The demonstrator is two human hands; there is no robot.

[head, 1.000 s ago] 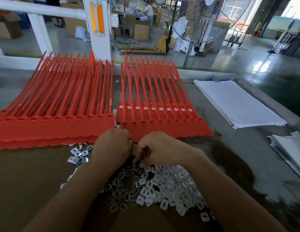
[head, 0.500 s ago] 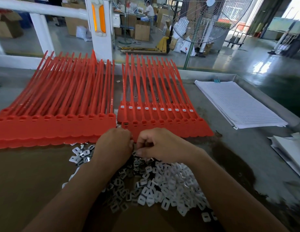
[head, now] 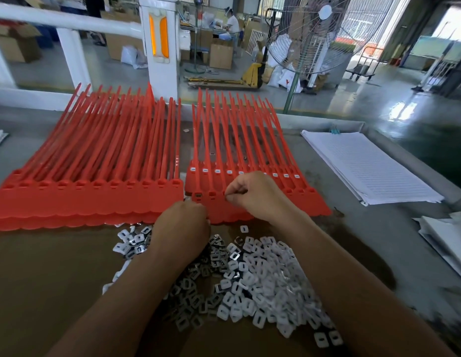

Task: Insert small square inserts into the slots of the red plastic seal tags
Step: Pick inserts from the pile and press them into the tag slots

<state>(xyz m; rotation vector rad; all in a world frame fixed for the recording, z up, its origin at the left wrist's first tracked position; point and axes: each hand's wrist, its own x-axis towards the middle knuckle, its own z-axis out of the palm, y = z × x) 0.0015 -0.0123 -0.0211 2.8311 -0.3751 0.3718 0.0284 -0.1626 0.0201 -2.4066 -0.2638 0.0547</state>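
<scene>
Two sheets of red seal tags lie side by side on the table: a left sheet [head: 77,199] and a right sheet [head: 296,199] whose far row holds white inserts. A heap of small white and metal square inserts [head: 252,284] lies in front of them. My right hand [head: 252,194] hovers over the near row of the right sheet, its fingertips pinching a small insert at the third slot from the left. My left hand [head: 181,225] rests curled at the sheet's front edge, above the heap; what its fingers hold is hidden.
A stack of lined white paper [head: 366,166] lies to the right of the tags, with more white sheets [head: 451,238] at the right edge. A white post [head: 159,47] and rail stand behind the table. A large fan [head: 319,34] stands beyond it.
My right hand has left my left hand and moved up and right onto the near row of the right sheet. My left hand stayed at the sheet's edge.
</scene>
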